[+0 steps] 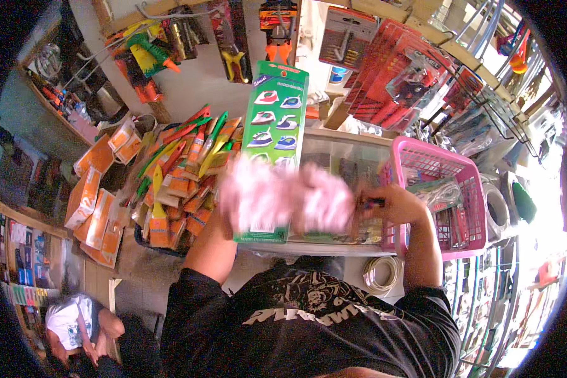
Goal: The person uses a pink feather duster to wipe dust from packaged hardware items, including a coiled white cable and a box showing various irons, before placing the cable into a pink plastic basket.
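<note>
A long green package with pictures of clothes irons stands out over the counter, its long side pointing away from me. Motion-blurred pink-and-white cloth covers its lower middle and reaches to the right. My left hand is at the cloth's left edge, mostly hidden by it; whether it grips the cloth or the package cannot be told. My right hand is just right of the cloth, fingers curled near a small dark thing, between the cloth and a pink plastic basket. Blur hides what those fingers hold.
Paintbrushes fill a container on the left, beside orange boxes. The basket holds packaged goods. A glass-topped case lies behind the cloth. Carded tools hang overhead. A cable coil is below. Another person sits lower left.
</note>
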The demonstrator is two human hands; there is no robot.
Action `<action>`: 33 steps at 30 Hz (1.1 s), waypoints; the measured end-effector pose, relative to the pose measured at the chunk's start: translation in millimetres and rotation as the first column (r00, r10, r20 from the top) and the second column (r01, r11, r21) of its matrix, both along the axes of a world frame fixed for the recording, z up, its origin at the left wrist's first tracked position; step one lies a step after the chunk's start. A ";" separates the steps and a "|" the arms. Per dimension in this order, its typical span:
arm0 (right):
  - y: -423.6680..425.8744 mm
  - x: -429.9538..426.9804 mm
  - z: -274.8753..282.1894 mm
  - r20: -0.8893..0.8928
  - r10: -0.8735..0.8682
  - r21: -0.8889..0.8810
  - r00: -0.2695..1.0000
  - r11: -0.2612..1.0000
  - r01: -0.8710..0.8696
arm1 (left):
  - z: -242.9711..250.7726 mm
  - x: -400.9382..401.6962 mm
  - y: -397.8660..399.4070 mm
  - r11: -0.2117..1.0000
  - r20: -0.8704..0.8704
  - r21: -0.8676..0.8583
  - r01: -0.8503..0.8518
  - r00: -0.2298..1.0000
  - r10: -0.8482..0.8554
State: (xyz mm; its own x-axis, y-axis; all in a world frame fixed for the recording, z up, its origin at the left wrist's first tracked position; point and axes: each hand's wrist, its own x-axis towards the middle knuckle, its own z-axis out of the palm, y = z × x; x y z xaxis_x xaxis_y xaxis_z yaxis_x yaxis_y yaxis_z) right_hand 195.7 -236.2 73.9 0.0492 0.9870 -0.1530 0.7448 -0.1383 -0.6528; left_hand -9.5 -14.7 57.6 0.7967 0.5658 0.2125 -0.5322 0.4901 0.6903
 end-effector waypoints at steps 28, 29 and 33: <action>5.2 -4.0 -15.6 -0.002 -0.095 -0.126 0.995 0.988 0.094 | -80.6 12.7 58.2 0.877 0.083 -0.377 0.296 0.954 -0.287; 0.1 -0.9 -16.1 -0.024 -0.022 -0.006 0.999 1.000 0.022 | -80.8 2.7 49.7 0.873 0.080 -0.377 0.311 0.949 -0.304; 0.3 -1.8 -6.3 0.067 0.142 -0.188 0.988 0.974 -0.127 | -67.7 -15.4 31.5 0.874 0.066 -0.373 0.312 0.949 -0.310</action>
